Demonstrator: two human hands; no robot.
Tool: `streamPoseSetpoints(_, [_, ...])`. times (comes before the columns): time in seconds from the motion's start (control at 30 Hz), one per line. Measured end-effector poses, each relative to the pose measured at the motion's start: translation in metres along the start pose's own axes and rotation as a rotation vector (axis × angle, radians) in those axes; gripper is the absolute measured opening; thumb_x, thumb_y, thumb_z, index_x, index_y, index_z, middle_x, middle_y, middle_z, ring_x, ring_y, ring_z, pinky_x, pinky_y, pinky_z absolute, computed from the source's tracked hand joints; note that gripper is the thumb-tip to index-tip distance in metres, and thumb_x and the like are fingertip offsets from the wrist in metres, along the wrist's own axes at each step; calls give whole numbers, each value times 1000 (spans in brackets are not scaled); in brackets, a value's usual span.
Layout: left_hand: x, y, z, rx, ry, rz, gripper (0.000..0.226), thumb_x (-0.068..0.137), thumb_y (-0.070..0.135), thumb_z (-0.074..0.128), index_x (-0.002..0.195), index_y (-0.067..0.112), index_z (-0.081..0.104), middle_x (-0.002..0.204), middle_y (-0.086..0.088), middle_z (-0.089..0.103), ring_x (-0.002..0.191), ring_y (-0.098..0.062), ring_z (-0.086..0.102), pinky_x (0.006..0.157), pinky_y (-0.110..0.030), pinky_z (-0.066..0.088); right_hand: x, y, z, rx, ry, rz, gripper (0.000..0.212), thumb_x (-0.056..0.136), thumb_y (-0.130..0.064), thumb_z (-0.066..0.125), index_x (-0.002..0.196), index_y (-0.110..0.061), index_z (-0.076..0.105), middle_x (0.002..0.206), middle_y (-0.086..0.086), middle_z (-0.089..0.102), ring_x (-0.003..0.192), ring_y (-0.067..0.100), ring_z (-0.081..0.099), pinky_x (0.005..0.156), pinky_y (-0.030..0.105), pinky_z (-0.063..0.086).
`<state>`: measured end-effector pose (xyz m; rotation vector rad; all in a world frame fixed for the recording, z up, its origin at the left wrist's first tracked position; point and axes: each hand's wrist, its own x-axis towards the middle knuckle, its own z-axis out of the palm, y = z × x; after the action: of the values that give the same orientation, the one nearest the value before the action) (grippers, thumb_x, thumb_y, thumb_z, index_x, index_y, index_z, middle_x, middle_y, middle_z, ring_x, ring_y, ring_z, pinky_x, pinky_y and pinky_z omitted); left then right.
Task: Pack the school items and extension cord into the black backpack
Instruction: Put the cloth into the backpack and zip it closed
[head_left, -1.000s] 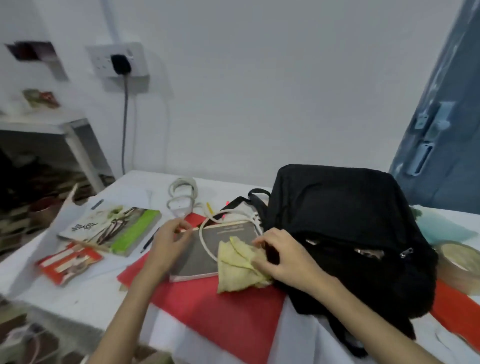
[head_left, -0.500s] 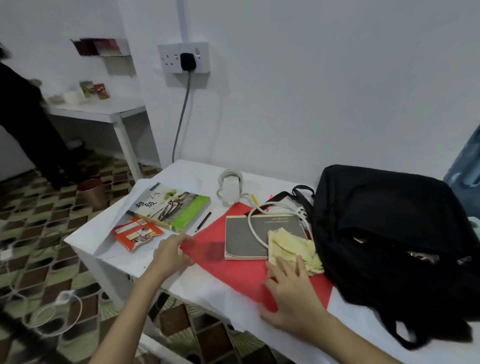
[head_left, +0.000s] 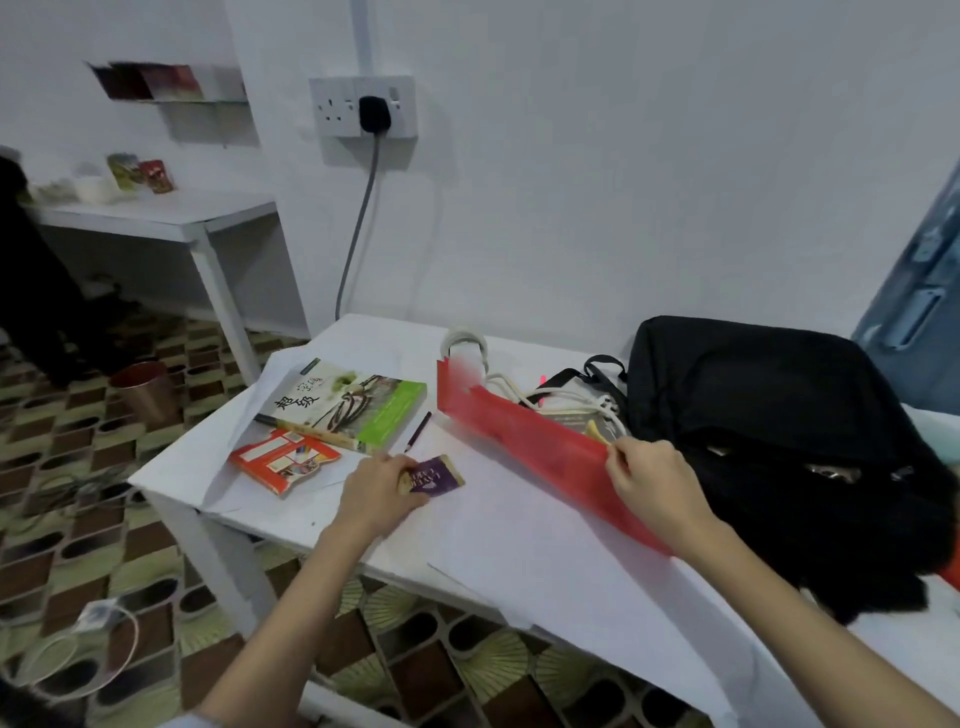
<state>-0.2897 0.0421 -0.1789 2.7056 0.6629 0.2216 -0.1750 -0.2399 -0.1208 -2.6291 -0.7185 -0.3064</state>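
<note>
We see two bare hands over a white counter. The right hand pinches the near edge of a red sheet and lifts it up, so the sheet stands tilted on its side. Its grip is tight on that edge. The left hand holds a small purple packet, which lies on the counter near the front edge. Its fingers curl around the packet's end.

The black bag sits at the right side of the counter, close to the wall. Its top looks partly open. The white cord lies in loops behind the red sheet, just beside the bag's strap. Something yellow peeks out behind the sheet, close to the right hand.

A green book lies toward the left back corner of the counter. A small orange book lies in front of it, near the left edge. A dark pencil lies between the green book and the red sheet.

A black plug sits in the wall socket above the counter.
</note>
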Motion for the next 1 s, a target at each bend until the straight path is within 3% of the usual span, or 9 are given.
streamPoseSetpoints(0.2, [-3,-21,-26,-317,350,-120,38,84,33,65,116,14,60,113,-9,48,97,-26,53,87,-39,45,-9,-10,2,33,-42,-45,21,84,-29,52,80,-14,66,76,7,67,76,31,62,64,34,48])
streamPoseSetpoints(0.3, [0,-24,-44,-413,462,-90,33,85,30,66,114,14,63,106,-4,46,93,-21,51,83,-32,44,-23,-24,11,57,-319,-214,20,75,-39,56,84,-24,66,83,-7,67,81,14,60,71,27,46])
streamPoseSetpoints(0.37, [4,-22,-53,-446,514,-59,31,84,30,66,111,14,65,103,-2,45,92,-21,52,83,-33,46,-35,-32,25,25,-543,-332,35,78,-50,54,107,-31,62,111,-8,63,101,12,55,86,28,43])
streamPoseSetpoints(0.47, [8,-14,-58,-499,483,-1,27,84,27,67,107,14,67,103,-3,46,92,-19,51,85,-32,45,-55,-33,50,-56,-654,-385,63,85,-71,30,142,-43,28,155,-11,18,142,14,13,114,46,14])
streamPoseSetpoints(0.6, [16,7,-44,-505,382,121,23,82,21,70,102,12,69,102,-6,49,85,-12,48,81,-23,39,-72,-28,69,-44,-594,-389,68,79,-69,-5,144,-49,-2,154,-17,-17,141,9,-23,112,46,-12])
streamPoseSetpoints(0.7, [21,33,-31,-535,354,170,21,80,19,71,100,14,71,98,-2,49,83,-2,47,77,-17,36,-61,-26,63,102,-669,-313,58,93,-60,21,147,-39,15,156,-16,1,143,6,-6,115,41,-4])
streamPoseSetpoints(0.8, [29,75,-19,-560,295,318,20,75,25,75,94,18,72,91,7,52,89,-10,50,79,-12,36,-37,-19,38,752,-545,74,58,92,-51,42,132,-9,49,122,3,57,109,13,54,90,21,41])
streamPoseSetpoints(0.87, [31,103,-13,-583,223,448,29,70,42,71,95,26,70,92,18,53,89,-5,50,80,-10,36,-22,-6,13,1146,-385,365,61,90,-53,42,121,-2,52,98,10,65,74,19,63,65,25,51])
streamPoseSetpoints(1.0, [37,170,2,-641,102,582,51,70,26,79,116,28,57,97,15,57,92,-7,52,82,-19,40,-4,45,-35,1377,-214,583,51,88,-54,46,117,-12,49,105,19,67,79,33,68,64,42,57])
